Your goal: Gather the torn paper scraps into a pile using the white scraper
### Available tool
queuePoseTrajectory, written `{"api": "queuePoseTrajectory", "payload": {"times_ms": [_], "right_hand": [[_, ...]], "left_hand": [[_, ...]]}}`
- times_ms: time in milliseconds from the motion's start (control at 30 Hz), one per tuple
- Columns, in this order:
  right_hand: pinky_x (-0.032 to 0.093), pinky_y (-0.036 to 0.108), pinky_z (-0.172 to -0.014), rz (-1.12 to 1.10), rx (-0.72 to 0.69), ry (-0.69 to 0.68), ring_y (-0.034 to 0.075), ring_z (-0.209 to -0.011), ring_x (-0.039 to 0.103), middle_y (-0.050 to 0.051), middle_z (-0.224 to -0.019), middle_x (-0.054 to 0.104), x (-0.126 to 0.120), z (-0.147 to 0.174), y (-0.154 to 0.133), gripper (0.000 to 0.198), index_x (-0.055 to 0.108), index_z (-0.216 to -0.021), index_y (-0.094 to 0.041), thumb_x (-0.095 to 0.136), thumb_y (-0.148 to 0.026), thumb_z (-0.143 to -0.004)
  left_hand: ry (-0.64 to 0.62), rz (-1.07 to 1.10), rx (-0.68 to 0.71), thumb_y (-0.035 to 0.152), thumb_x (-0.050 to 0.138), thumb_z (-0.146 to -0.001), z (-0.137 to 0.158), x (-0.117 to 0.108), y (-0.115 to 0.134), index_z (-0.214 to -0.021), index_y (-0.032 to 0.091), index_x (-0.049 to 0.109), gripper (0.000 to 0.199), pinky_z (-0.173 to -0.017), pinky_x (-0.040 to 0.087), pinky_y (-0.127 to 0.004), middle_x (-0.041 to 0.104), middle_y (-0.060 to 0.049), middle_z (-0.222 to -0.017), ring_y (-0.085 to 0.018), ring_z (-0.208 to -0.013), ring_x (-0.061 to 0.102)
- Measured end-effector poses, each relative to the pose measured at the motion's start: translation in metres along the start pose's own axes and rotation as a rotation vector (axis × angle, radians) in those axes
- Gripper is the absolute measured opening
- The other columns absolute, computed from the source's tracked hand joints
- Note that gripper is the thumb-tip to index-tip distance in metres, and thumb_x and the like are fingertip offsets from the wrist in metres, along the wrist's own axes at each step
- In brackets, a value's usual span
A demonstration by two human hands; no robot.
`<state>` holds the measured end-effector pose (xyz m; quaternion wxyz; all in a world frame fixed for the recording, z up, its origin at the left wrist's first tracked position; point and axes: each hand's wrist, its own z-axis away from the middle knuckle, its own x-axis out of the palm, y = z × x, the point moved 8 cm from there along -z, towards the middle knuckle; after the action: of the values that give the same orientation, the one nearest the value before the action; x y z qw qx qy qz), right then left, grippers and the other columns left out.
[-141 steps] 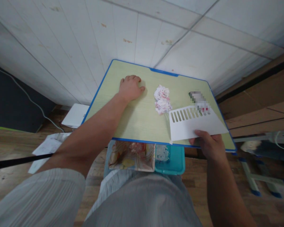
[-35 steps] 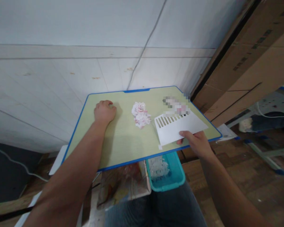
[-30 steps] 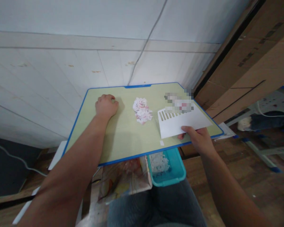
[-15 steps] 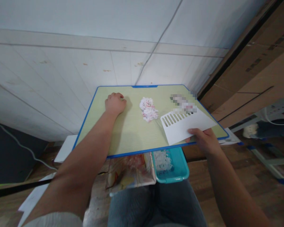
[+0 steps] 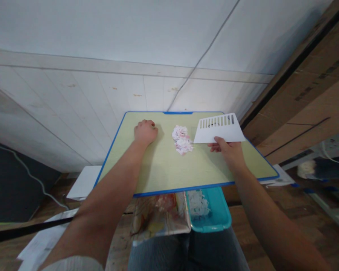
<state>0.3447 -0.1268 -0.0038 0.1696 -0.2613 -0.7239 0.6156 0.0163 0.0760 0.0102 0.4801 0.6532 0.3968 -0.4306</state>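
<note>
My left hand (image 5: 145, 132) rests on the left part of a pale yellow-green board (image 5: 164, 171) with a blue rim. Its fingers are curled in, and anything inside them is hidden. My right hand (image 5: 226, 148) pinches the lower edge of a white slotted card (image 5: 219, 132), thumb on the face and fingers beneath. A row of narrow slots runs along the card's far edge; dark marks show through some of them. Between my hands lies a loose pile of small white and pinkish pieces (image 5: 182, 140), close to the card's left corner.
Below the board's front edge sit a turquoise tub (image 5: 224, 214) with white bits in it and a printed box or bag (image 5: 161, 222) with clear plastic inside. A white wall (image 5: 101, 94) with a grey cable (image 5: 203, 56) stands behind. Cardboard boxes (image 5: 307, 109) rise on the right.
My right hand has moved the slotted card away from me and leftward, turning it so its slots face the wall. My left hand keeps its place on the board. The view has shifted slightly.
</note>
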Motion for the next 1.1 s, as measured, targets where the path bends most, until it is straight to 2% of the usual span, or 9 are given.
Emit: {"api": "queuePoseTrajectory", "payload": {"times_ms": [167, 300, 467, 633, 733, 900, 1100], "right_hand": [[0.058, 0.031, -0.052, 0.019, 0.007, -0.099, 0.021, -0.050, 0.072, 0.013, -0.073, 0.086, 0.033, -0.015, 0.001, 0.042, 0.078, -0.088, -0.020, 0.091, -0.057, -0.072], [0.059, 0.031, -0.052, 0.044, 0.016, -0.117, 0.021, -0.051, 0.073, 0.014, -0.073, 0.086, 0.043, -0.017, 0.004, 0.036, 0.078, -0.086, -0.019, 0.090, -0.053, -0.078], [0.058, 0.028, -0.050, 0.064, 0.052, -0.022, 0.021, -0.052, 0.075, 0.012, -0.072, 0.085, 0.022, -0.020, 0.005, 0.025, 0.074, -0.086, -0.022, 0.085, -0.044, -0.085], [0.053, 0.025, -0.046, 0.105, 0.140, 0.053, 0.019, -0.045, 0.070, 0.009, -0.063, 0.080, -0.008, -0.029, -0.003, 0.012, 0.073, -0.081, -0.022, 0.077, -0.030, -0.089], [0.046, 0.022, -0.041, 0.148, 0.220, 0.035, 0.018, -0.041, 0.066, 0.007, -0.056, 0.076, -0.009, -0.032, -0.005, 0.009, 0.073, -0.078, -0.021, 0.075, -0.021, -0.087], [0.046, 0.022, -0.041, 0.175, 0.279, -0.067, 0.017, -0.042, 0.066, 0.008, -0.060, 0.079, 0.025, -0.029, -0.006, 0.011, 0.074, -0.081, -0.021, 0.078, -0.015, -0.089], [0.051, 0.021, -0.046, 0.161, 0.194, -0.168, 0.016, -0.047, 0.071, 0.011, -0.071, 0.086, 0.072, -0.029, -0.030, 0.012, 0.077, -0.084, -0.018, 0.072, -0.014, -0.094]], "left_hand": [[-0.014, -0.005, -0.007, 0.028, 0.061, -0.115, 0.001, 0.000, -0.001, -0.156, 0.016, 0.086, 0.050, -0.138, 0.055, -0.054, 0.077, -0.023, -0.170, -0.042, -0.163, 0.068], [-0.013, -0.009, -0.001, 0.029, 0.061, -0.115, 0.000, 0.000, 0.000, -0.156, 0.016, 0.086, 0.049, -0.138, 0.056, -0.055, 0.076, -0.023, -0.170, -0.042, -0.164, 0.068], [-0.020, -0.016, -0.012, 0.028, 0.060, -0.115, 0.000, -0.001, 0.000, -0.157, 0.016, 0.085, 0.051, -0.138, 0.056, -0.055, 0.076, -0.023, -0.171, -0.042, -0.164, 0.068], [-0.022, -0.015, -0.007, 0.030, 0.060, -0.114, -0.002, -0.001, 0.000, -0.157, 0.017, 0.086, 0.052, -0.138, 0.055, -0.055, 0.076, -0.022, -0.171, -0.042, -0.163, 0.068], [-0.013, -0.002, 0.003, 0.030, 0.060, -0.114, -0.004, -0.001, 0.000, -0.157, 0.017, 0.086, 0.052, -0.139, 0.054, -0.055, 0.076, -0.023, -0.171, -0.043, -0.163, 0.068], [-0.018, 0.005, 0.008, 0.030, 0.058, -0.113, -0.006, -0.002, -0.001, -0.157, 0.016, 0.086, 0.054, -0.139, 0.054, -0.058, 0.075, -0.025, -0.172, -0.044, -0.164, 0.068], [-0.022, -0.009, 0.004, 0.031, 0.057, -0.114, -0.004, -0.003, -0.002, -0.157, 0.016, 0.086, 0.054, -0.139, 0.056, -0.056, 0.076, -0.024, -0.172, -0.044, -0.165, 0.068]]}}
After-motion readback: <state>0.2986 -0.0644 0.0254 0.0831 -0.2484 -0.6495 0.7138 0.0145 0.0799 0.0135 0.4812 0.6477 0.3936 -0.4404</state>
